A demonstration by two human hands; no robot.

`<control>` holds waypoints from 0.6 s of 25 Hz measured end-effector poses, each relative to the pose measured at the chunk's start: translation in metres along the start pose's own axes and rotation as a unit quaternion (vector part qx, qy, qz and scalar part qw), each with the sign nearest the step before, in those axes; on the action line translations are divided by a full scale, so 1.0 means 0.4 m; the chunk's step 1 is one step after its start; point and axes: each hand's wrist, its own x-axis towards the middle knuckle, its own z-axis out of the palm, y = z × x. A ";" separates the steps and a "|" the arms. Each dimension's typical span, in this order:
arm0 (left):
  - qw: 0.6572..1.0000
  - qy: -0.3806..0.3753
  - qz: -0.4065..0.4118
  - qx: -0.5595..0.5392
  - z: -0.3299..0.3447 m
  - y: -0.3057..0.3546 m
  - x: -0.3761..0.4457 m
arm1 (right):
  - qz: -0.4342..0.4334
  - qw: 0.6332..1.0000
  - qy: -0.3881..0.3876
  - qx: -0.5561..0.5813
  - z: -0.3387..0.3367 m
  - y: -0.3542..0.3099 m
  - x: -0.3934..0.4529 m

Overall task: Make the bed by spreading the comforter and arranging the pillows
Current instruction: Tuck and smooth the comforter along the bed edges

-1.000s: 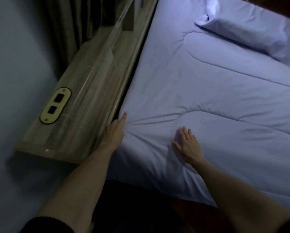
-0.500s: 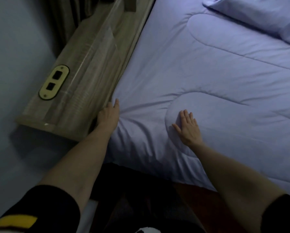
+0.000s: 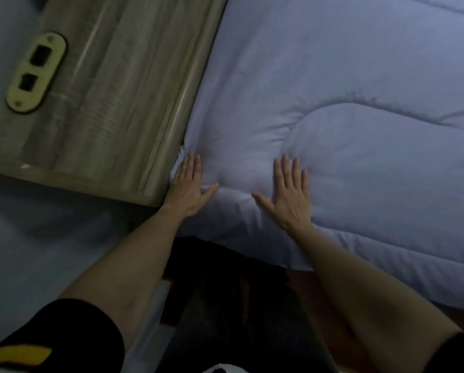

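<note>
A pale lilac quilted comforter (image 3: 346, 90) covers the bed and hangs over its near edge. My left hand (image 3: 190, 185) lies flat on the comforter's near left corner, fingers straight, right beside the wooden side panel. My right hand (image 3: 290, 192) presses flat on the comforter a hand's width to the right, fingers straight and thumb spread. Neither hand grips any fabric. No pillow is in view.
A wooden bedside panel (image 3: 112, 84) with a brass socket plate (image 3: 36, 72) runs along the bed's left side, tight against the comforter. Pale floor (image 3: 37, 238) lies to the left. My dark-clothed legs (image 3: 231, 305) stand against the bed's near edge.
The view has dropped and closed in, so the pillow has left the frame. Both hands slid back toward the near edge; the left hand now lies flat on the corner instead of along the gap.
</note>
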 end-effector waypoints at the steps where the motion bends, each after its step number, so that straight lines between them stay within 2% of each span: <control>1: 1.000 -0.012 -0.018 -0.011 0.019 -0.012 -0.014 | -0.022 1.000 0.001 -0.009 0.022 0.001 -0.028; 3: 0.996 -0.051 -0.050 -0.043 0.049 -0.027 -0.045 | -0.055 0.998 0.002 -0.027 0.052 0.011 -0.070; 5: 0.996 -0.034 -0.050 -0.069 0.056 -0.028 -0.069 | -0.071 0.997 0.025 -0.023 0.052 0.025 -0.087; 8: 0.992 0.113 0.053 -0.035 0.004 0.028 -0.059 | -0.066 0.994 0.082 0.025 0.016 0.051 -0.079; 10: 0.978 0.145 0.152 -0.010 -0.038 0.103 -0.013 | -0.011 0.993 0.103 0.049 -0.018 0.080 -0.050; 12: 0.969 0.109 0.214 0.060 -0.045 0.181 0.019 | 0.070 0.992 0.085 0.055 -0.040 0.113 -0.019; 15: 0.965 0.055 0.202 0.155 -0.010 0.226 0.030 | 0.116 0.992 0.046 0.022 -0.018 0.141 -0.039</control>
